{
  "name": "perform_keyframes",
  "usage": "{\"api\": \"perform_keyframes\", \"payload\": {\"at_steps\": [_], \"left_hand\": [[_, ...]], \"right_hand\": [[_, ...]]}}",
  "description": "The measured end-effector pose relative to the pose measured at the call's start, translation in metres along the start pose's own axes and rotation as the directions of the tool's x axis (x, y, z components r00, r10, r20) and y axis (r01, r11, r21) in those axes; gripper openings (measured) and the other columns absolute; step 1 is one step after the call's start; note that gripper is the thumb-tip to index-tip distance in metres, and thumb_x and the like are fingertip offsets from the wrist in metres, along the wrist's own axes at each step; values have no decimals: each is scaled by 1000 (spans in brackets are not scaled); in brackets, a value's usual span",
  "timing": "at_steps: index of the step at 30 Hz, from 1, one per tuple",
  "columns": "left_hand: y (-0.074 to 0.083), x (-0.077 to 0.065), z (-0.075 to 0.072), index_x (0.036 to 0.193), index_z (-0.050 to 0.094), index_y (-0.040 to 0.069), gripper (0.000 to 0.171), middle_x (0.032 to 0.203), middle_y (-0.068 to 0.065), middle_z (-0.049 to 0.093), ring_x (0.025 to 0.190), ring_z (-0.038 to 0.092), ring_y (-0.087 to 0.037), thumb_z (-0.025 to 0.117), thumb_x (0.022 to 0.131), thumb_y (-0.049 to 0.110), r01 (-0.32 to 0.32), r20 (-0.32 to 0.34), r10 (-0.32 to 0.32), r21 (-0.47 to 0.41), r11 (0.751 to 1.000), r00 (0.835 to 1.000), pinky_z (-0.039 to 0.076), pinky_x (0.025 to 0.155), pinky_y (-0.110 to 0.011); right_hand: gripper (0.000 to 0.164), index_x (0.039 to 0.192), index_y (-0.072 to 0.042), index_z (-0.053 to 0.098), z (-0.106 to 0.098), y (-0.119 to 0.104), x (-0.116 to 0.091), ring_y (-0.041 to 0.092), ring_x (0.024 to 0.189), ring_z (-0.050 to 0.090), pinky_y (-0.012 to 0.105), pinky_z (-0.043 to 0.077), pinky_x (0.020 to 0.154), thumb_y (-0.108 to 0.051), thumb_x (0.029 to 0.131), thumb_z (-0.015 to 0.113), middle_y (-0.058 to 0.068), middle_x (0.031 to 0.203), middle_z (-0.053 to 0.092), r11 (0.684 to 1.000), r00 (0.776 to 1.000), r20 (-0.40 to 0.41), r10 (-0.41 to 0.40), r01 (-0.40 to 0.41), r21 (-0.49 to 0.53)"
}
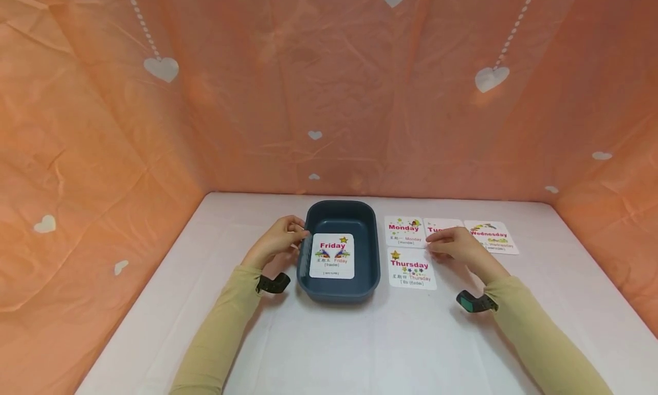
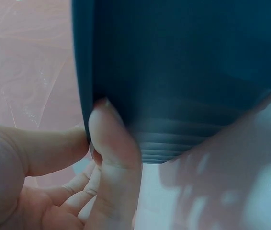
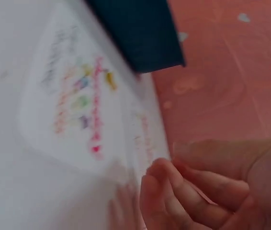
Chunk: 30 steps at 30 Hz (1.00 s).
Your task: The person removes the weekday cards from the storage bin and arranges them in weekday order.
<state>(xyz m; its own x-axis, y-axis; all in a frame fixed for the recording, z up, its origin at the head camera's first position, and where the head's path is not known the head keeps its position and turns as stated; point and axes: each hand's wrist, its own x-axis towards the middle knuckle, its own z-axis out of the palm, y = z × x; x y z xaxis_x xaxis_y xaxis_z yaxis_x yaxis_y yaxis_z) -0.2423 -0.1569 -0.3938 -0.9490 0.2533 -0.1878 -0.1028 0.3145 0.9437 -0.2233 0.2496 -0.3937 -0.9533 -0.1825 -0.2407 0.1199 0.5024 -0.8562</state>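
Note:
A dark blue plastic bin stands in the middle of the white table. My left hand pinches its left rim between thumb and finger, as the left wrist view of the bin wall also shows. Inside the bin lies a Friday card. To its right, a Monday card, a partly covered Tuesday card and a Wednesday card form a row, with a Thursday card below Monday. Over the Tuesday card and beside Thursday, my right hand has loosely curled fingers and no card visible between them.
White cloth covers the table. An orange curtain with white hearts encloses the back and both sides. Dark bands sit on both wrists.

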Motion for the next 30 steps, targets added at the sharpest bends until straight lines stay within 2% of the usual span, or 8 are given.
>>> {"api": "perform_keyframes", "payload": {"at_steps": [4,8,12,19,23,25,27,30], "left_hand": [[-1,0,-2,116,46,-7,28,86,-11,59,66,58,-16,57,95,6,-2,-11,2,8,1000,1000,49,56,-29],[-3,1,-2,115,46,-8,27,86,-12,60,63,57,-15,57,94,5,-1,-12,1,4,1000,1000,50,56,-28],[-4,1,-1,114,46,-9,27,88,-13,60,64,58,-15,58,94,5,-9,-14,10,10,1000,1000,51,57,-29],[-2,-1,0,117,45,-11,29,92,-19,61,65,58,-15,57,94,5,-7,-7,7,8,1000,1000,51,58,-29],[-2,1,-1,116,46,-10,29,91,-17,61,64,58,-15,58,94,4,-5,-8,5,2,1000,1000,51,57,-29],[-1,1,-1,116,46,-10,29,89,-15,60,64,59,-16,59,94,5,3,-11,-3,6,1000,1000,51,57,-29],[0,1,-1,116,46,-9,30,88,-14,60,64,59,-16,59,94,5,8,-11,-8,12,1000,1000,51,57,-30],[1,2,0,116,46,-8,29,88,-13,58,63,58,-15,59,94,5,22,-12,-22,16,1000,1000,51,57,-29]], "right_hand": [[41,125,10,54,0,-16,5,26,96,64,36,52,84,-13,93,64,23,113,64,997,997,51,-62,59,58],[42,126,8,54,6,-34,12,36,109,59,36,49,90,-15,93,64,25,121,60,985,982,109,-154,144,92],[40,126,6,55,18,-54,17,39,107,60,37,49,90,-14,92,64,23,117,62,974,965,145,-216,204,97],[36,123,8,57,42,-87,27,33,99,64,46,50,88,-10,92,64,24,114,63,954,938,186,-293,274,124],[33,121,7,58,55,-105,34,35,100,64,45,50,87,-9,92,64,21,112,63,953,924,234,-301,281,118],[33,122,7,58,61,-111,39,32,99,64,45,50,88,-8,93,63,20,113,63,952,917,258,-304,284,111],[33,122,6,58,67,-115,44,28,96,65,47,49,88,-9,93,63,21,113,62,953,916,263,-302,289,87],[33,122,8,58,76,-119,52,31,95,64,46,50,86,-8,93,62,23,114,62,946,913,251,-321,323,32]]}}
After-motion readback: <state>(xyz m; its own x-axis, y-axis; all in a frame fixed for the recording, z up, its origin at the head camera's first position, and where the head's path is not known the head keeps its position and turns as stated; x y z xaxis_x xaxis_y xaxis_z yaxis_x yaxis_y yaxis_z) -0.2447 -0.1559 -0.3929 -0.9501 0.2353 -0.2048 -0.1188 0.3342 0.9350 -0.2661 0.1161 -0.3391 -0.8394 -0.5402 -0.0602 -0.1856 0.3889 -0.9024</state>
